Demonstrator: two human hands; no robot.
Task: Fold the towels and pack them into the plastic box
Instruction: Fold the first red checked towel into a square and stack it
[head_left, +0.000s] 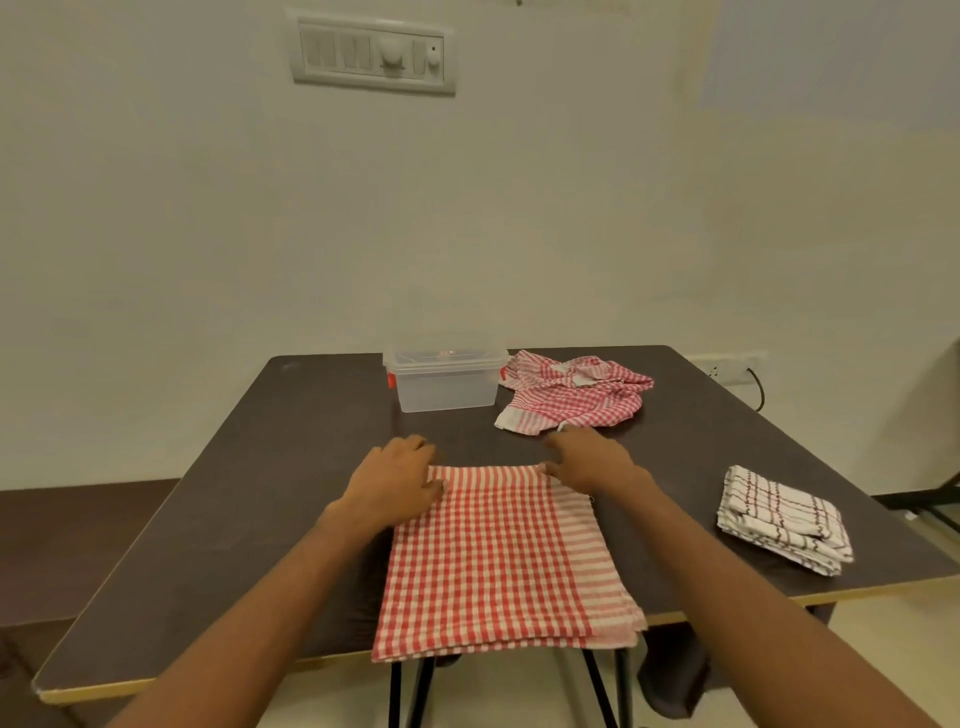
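Observation:
A red-and-white checked towel lies folded flat in front of me, its near edge hanging over the table's front. My left hand rests on its far left corner, thumb on the cloth. My right hand lies on its far right corner with fingers stretched forward. A clear plastic box with its lid on and red clips stands at the back of the table. Beside it on the right lies a crumpled red checked towel. A folded white towel with dark lines sits at the right.
The dark brown table stands against a pale wall. A wall socket with a black cable sits behind the table's right corner. A low brown bench runs along the left.

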